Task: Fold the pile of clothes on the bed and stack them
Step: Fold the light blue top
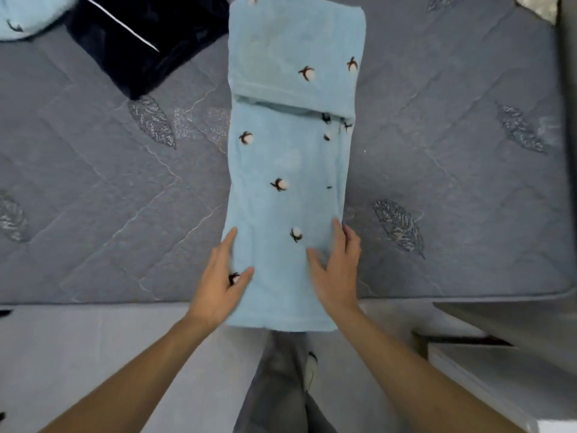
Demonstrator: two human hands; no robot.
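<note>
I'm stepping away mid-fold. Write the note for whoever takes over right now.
Left hand: open, flat on the near left edge of the blue garment.
Right hand: open, flat on its near right side.
Garment: a long narrow strip on the mattress, near end over the bed's edge.
Dark garment: folded, far left. Another blue piece at the far left corner.
Done: sides folded in.
Left: probably fold the strip end to end, then stack it.

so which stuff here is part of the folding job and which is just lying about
Part of the job:
light blue garment, both hands flat on it
folded navy garment
other light blue piece, top left

Just lying about:
white box on the floor
</note>
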